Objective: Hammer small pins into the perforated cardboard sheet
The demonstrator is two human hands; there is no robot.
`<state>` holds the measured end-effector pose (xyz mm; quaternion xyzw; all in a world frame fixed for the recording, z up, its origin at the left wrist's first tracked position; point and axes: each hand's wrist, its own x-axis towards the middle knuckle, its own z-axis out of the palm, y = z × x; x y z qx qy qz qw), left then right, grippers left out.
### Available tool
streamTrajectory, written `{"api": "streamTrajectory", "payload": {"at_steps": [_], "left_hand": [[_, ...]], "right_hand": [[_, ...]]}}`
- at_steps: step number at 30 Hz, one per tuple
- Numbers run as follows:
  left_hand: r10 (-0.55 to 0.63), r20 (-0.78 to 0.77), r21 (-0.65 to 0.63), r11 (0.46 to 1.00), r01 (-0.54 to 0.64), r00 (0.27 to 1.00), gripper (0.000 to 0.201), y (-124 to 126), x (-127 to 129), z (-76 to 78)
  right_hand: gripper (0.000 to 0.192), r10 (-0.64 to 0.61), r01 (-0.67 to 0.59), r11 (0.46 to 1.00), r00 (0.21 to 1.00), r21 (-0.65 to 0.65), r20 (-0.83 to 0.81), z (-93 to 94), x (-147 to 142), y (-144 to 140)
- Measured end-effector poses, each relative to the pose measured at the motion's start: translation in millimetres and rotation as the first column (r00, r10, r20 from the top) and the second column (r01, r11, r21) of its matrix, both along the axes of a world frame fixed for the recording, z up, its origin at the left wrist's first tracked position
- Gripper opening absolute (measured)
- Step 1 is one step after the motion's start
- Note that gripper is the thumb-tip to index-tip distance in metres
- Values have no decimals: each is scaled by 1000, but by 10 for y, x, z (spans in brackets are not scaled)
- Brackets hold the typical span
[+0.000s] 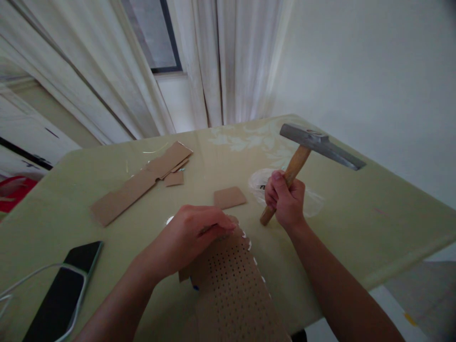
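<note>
My right hand [287,197] is wrapped round the wooden handle of a hammer [297,161]. The hammer is raised above the table, its grey metal head up and the tapered end pointing right. My left hand [194,237] lies over the far end of a brown piece of cardboard [235,285] punched with rows of small holes. Thumb and forefinger are pressed together at the board's far edge; whatever is between them, if anything, is hidden. The board's right edge is ragged with white bits, and a small blue spot [195,287] shows at its left edge.
A long cardboard strip [142,183] and a small cardboard piece [230,197] lie farther back on the green-covered table [356,228]. Clear plastic bag [258,180] sits behind my right hand. At the left is a dark phone [67,289] with a white cable [83,285].
</note>
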<state>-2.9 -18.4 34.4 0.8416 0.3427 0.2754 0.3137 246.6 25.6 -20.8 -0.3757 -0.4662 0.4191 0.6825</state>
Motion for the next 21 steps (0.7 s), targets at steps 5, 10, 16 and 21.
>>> {"api": "streamTrajectory", "payload": {"at_steps": [5, 10, 16, 21], "left_hand": [[-11, -34, -1, 1000, 11, 999, 15, 2, -9, -23], [-41, -2, -10, 999, 41, 999, 16, 12, -6, -28], [-42, -17, -8, 999, 42, 999, 15, 21, 3, -15], [-15, -40, 21, 1000, 16, 999, 15, 8, 7, -5]], "right_hand": [[62, -7, 7, 1000, 1000, 1, 19, 14, -15, -20], [63, -9, 8, 1000, 999, 16, 44, 31, -29, -31], [63, -1, 0, 1000, 998, 18, 58, 56, -29, -41], [63, -5, 4, 1000, 999, 11, 47, 57, -32, -37]]}}
